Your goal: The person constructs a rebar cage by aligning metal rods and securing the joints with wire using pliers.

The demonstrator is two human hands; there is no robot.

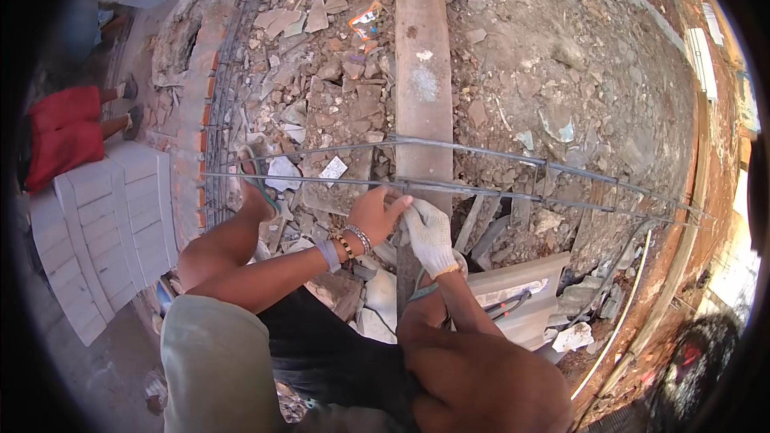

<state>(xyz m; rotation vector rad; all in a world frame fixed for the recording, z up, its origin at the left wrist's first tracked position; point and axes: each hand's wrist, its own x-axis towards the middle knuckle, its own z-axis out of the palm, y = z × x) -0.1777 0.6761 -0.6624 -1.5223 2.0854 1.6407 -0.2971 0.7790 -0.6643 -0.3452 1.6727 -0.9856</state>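
Observation:
A long steel rebar frame point(497, 191), its bars joined by small stirrups, spans the view from left to right across a wooden plank. At its near bar, over the plank, my two hands meet. My left hand point(373, 215) is bare, with bracelets and a band at the wrist; its fingers are curled in and its thumb points to the other hand. My right hand point(429, 232) wears a whitish knit glove, fingertips pinched together beside the left thumb. Whatever lies between the fingertips is too small or hidden to make out.
Broken rubble point(329, 72) covers the ground around the upright plank point(421, 72). A tool with red and black handles point(509, 305) lies on a pale board at lower right. Grey blocks point(112, 224) are stacked at left, near another person in red shorts point(68, 132). More rebar point(228, 72) runs along bricks.

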